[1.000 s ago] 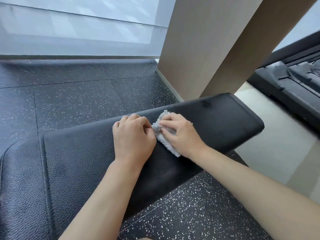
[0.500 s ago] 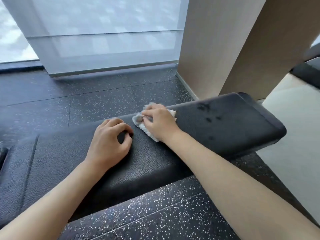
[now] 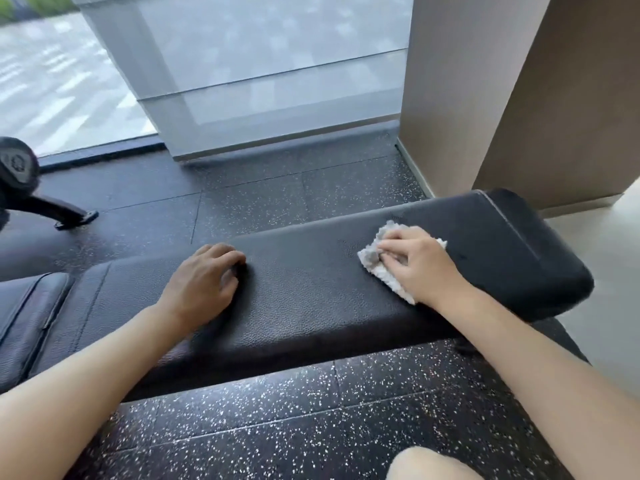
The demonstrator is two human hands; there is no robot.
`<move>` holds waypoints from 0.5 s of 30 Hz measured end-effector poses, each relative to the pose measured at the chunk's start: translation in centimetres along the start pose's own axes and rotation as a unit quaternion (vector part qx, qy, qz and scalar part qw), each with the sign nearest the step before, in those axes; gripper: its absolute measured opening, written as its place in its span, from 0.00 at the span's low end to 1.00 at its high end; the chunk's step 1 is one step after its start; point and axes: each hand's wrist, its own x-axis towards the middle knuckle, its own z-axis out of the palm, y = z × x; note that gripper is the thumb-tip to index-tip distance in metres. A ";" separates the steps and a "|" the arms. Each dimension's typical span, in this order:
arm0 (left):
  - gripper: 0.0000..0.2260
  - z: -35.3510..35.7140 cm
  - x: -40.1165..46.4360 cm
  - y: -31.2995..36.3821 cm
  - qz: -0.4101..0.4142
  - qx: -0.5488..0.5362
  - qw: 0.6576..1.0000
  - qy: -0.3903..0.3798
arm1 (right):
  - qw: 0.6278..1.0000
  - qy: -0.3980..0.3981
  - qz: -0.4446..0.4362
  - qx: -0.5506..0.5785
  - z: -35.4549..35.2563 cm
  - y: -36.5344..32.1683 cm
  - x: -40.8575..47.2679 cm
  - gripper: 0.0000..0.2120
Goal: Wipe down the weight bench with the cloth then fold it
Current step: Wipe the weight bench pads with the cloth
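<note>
One black padded weight bench worktop [image 3: 311, 299] runs from the left edge up toward the right, with a second, separate black pad section [image 3: 24, 313] at its left end, a narrow gap between the two. One cloth [image 3: 375, 263], pale grey-white and fluffy, bunched, lies on the worktop near its right end, closer to the far edge than the near one. Two hands in view. Right hand [image 3: 415, 266] lies on top of the cloth, fingers bent and bunched over it, pressing it to the pad; cloth edges stick out at the fingertip side, at the far side and below the heel of the hand. Left hand [image 3: 204, 284] rests on the bare worktop around the middle, well apart from the cloth, fingers loosely curled with tips on the leather, holding nothing. Both forearms bare. One knee [image 3: 426, 464] shows at the bottom of the view. Speckled black rubber floor [image 3: 277, 427] on both sides of the bench. One beige pillar [image 3: 485, 91] just beyond the right end of the worktop, one window with a translucent blind [image 3: 270, 74] behind. One black machine foot [image 3: 69, 216] on the floor at far left.
</note>
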 end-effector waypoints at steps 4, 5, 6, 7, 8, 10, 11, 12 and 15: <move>0.12 -2.2 0.9 1.2 -0.033 0.017 0.997 -0.071 | 0.999 0.006 0.040 -0.033 0.1 1.3 7.4 0.11; 0.14 -2.4 0.7 1.3 -0.034 0.017 0.995 -0.087 | 0.998 0.003 0.044 -0.037 0.5 1.1 8.5 0.12; 0.17 -2.3 0.1 1.6 -0.031 0.010 0.995 -0.098 | 0.998 0.004 0.046 -0.040 0.9 0.9 9.1 0.12; 0.20 -2.0 -0.6 1.9 -0.019 -0.006 0.995 -0.101 | 0.998 0.009 0.050 -0.043 1.2 0.9 9.3 0.12; 0.21 -1.4 -1.3 2.5 -0.004 -0.027 0.995 -0.095 | 0.997 0.014 0.055 -0.045 1.3 0.8 9.2 0.12; 0.22 -0.1 -1.9 3.7 0.026 -0.060 0.995 -0.069 | 0.998 0.025 0.052 -0.032 1.2 0.2 7.5 0.10; 0.23 0.5 -1.2 4.3 0.041 -0.067 0.995 -0.059 | 0.998 0.031 0.042 -0.020 1.1 -0.3 5.8 0.09; 0.22 1.0 -0.1 4.9 0.055 -0.074 0.994 -0.054 | 0.999 0.033 0.028 -0.008 1.1 -1.1 3.7 0.08; 0.19 2.2 3.9 7.1 0.102 -0.102 0.988 -0.053 | 1.000 0.020 -0.015 0.017 0.9 -3.3 -3.7 0.07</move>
